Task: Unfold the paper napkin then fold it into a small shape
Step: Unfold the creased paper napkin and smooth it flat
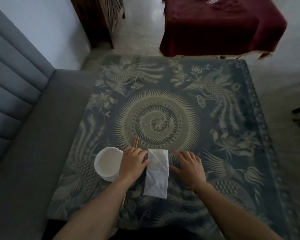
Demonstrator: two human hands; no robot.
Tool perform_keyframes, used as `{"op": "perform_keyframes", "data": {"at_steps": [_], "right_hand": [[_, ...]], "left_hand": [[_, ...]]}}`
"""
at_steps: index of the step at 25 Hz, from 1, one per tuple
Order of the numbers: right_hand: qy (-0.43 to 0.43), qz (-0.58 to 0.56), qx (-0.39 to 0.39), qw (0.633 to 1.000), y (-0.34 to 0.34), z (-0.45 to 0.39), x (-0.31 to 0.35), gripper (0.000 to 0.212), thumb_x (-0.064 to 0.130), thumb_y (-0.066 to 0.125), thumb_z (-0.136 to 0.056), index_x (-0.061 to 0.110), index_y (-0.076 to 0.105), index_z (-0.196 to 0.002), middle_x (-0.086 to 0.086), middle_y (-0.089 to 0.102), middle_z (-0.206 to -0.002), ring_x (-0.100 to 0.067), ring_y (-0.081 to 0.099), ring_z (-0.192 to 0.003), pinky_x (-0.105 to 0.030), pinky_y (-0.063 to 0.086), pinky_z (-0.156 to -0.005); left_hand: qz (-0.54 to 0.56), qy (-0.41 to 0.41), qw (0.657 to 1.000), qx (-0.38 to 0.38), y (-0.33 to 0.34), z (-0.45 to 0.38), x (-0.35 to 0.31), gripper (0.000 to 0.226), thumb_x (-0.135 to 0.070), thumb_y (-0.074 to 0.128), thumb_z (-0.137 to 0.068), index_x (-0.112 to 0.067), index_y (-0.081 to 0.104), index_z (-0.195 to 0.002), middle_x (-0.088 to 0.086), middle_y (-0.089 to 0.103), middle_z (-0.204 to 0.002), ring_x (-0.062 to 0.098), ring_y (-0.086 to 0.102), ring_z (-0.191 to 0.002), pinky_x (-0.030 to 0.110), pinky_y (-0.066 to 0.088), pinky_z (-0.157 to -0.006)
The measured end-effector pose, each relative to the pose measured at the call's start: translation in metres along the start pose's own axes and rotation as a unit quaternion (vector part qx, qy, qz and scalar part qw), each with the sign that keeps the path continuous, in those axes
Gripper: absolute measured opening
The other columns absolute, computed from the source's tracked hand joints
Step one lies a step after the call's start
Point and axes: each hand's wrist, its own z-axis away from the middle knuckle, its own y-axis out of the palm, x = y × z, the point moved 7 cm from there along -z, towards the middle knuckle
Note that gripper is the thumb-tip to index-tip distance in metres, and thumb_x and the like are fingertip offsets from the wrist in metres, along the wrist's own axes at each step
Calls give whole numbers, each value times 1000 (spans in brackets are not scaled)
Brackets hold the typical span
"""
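Napkin (156, 173) lies flat on the bench (215, 170), a long white strip with diagonal creases, near your edge and just below the round swirl in the cloth pattern. Your left hand (134, 162) rests palm down at its left edge, fingertips touching the paper, grip loose and holding nothing. Your right hand (189, 164) sits flat just beside the right edge, fingers spread, also empty. White bowl (107, 163) just left of your left hand. Chopsticks (136, 142) run under that hand. No readable writing or labels anywhere.
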Motion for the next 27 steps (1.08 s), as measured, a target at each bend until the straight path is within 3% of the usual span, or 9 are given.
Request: {"op": "perform_keyframes", "data": {"at_steps": [8, 13, 22, 27], "right_hand": [[-3, -13, -22, 1000, 14, -15, 15, 71, 55, 69, -83, 22, 47, -142, -2, 51, -138, -26, 42, -132, -46, 35, -108], [12, -13, -19, 1000, 18, -19, 14, 71, 57, 67, -83, 23, 48, -142, 0, 48, -138, -25, 39, -132, -47, 30, -110], [22, -22, -23, 999, 18, -18, 13, 70, 58, 67, -82, 24, 48, -141, 0, 47, -139, -25, 36, -134, -47, 28, -111], [29, -19, -12, 999, 20, -18, 13, 74, 59, 66, -84, 24, 43, -145, 0, 45, -142, -26, 34, -136, -48, 27, -113]], "left_hand": [[8, -59, 998, 13, 14, -42, 4, 29, -38, 58, -93, -27, 65, -118, -6, 64, -116, 21, 50, -113, 38, 30, -95], [20, -90, 995, 37, 23, -53, 7, 24, -38, 59, -93, -29, 67, -114, -7, 64, -115, 20, 50, -113, 41, 31, -92], [83, -132, 987, 29, 25, -55, 12, 7, -33, 67, -90, -27, 69, -89, -9, 69, -99, 19, 54, -102, 39, 28, -87], [151, -125, 979, 57, 24, -53, 15, 7, -30, 70, -87, -22, 71, -86, -3, 61, -94, 19, 56, -93, 36, 46, -82]]}}
